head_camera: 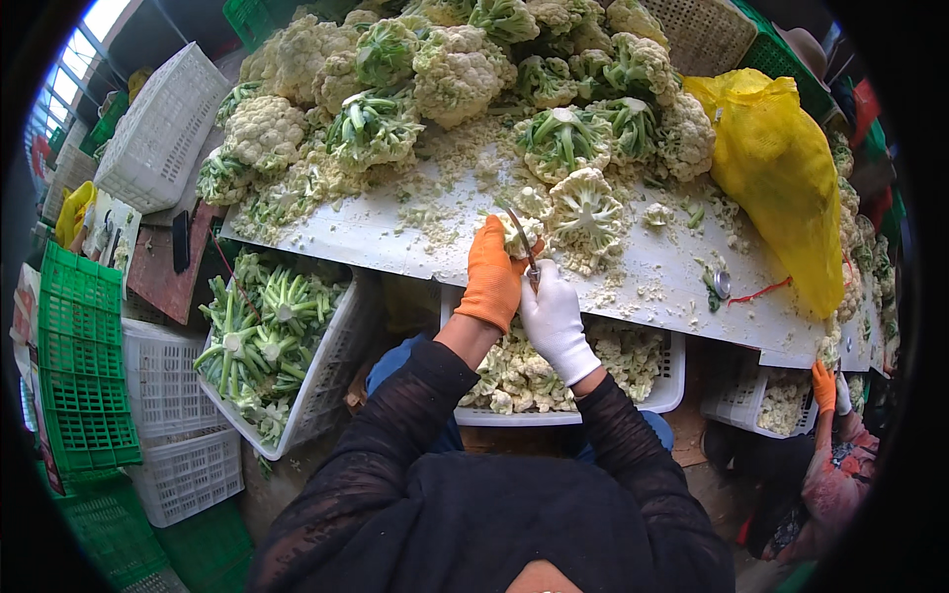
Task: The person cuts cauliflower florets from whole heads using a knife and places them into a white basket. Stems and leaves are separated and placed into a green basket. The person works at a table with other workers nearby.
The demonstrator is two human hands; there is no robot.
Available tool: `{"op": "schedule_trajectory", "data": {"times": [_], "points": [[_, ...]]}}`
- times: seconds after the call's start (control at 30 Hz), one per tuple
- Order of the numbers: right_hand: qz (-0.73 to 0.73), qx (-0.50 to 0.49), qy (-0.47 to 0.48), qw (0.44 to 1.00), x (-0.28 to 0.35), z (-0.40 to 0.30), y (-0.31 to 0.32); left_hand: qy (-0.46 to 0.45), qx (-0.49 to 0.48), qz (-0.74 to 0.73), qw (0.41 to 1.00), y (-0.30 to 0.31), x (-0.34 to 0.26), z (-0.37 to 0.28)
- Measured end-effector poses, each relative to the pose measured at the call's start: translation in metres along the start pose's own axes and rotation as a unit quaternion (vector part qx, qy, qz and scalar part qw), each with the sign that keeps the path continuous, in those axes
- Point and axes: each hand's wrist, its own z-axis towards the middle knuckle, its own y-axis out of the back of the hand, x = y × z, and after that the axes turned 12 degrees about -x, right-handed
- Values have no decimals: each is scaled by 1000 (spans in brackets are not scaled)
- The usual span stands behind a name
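My left hand point(493, 274), in an orange glove, holds a small cauliflower piece point(521, 236) above the front edge of the table. My right hand point(554, 319), in a white glove, grips a small knife point(523, 236) whose curved blade lies across that piece. Just beyond, a cut cauliflower part point(586, 207) rests with its branching stems showing. Heads of cauliflower point(456, 74) are heaped at the back of the table. Below my hands, a white plastic crate point(671, 382) holds many cut florets point(530, 382).
A crate point(311, 400) of leafy stalks stands at the left. A yellow mesh bag point(778, 178) and a round metal object point(721, 283) lie on the metal tabletop point(356, 241) at the right. Beyond them a co-worker's gloved hands point(824, 387) are at work. Green crates point(81, 356) stand far left.
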Motion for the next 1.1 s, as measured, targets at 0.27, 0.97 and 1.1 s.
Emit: {"op": "schedule_trajectory", "data": {"times": [0.27,0.97,1.1], "points": [[77,29,4,997,-7,5,-6,-71,43,65,994,12,0,-6],[180,40,-359,915,-79,-109,67,-385,-255,325,825,229,-177,-58],[154,76,-329,929,-84,-120,59,-394,-416,448,686,366,-262,-32]]}}
